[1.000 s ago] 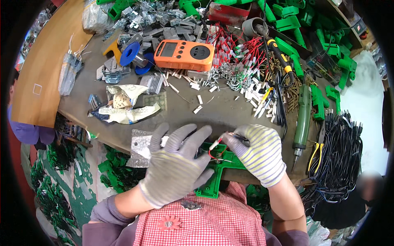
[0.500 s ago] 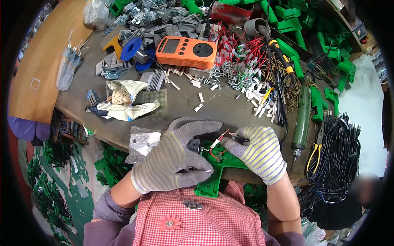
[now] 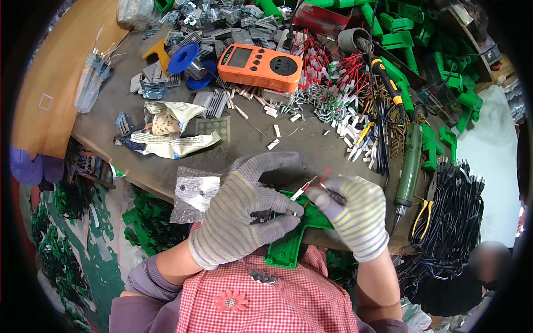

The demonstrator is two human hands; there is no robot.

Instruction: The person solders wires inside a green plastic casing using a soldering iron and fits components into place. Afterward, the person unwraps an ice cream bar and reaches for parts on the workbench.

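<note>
A green plastic housing (image 3: 284, 251) with a flat leg lies at the table's front edge, partly under my gloved hands. My left hand (image 3: 236, 208) curls over its left side, fingers bent and gripping it; a dark part beneath them is mostly hidden. Over the housing, my right hand (image 3: 358, 219) pinches a thin red wire (image 3: 324, 176) between thumb and forefinger. A white-sleeved wire end (image 3: 300, 192) points up between the hands, its tip close to the right fingertips. Whether the two wires touch is too small to tell.
Farther back stand an orange meter (image 3: 260, 66) and a blue solder spool (image 3: 184, 58). Red-wired parts (image 3: 333, 75) are heaped beside them. A green electric screwdriver (image 3: 408, 166), yellow-handled pliers (image 3: 423, 219) and bundled black cables (image 3: 452, 205) lie right. Left are a torn packet (image 3: 175, 145) and bubble-wrap bag (image 3: 191, 197).
My left fingers have moved right and closer to the wires, covering the dark part. A red wire now sticks up at my right fingertips, and that hand has shifted slightly down. The view has tilted slightly.
</note>
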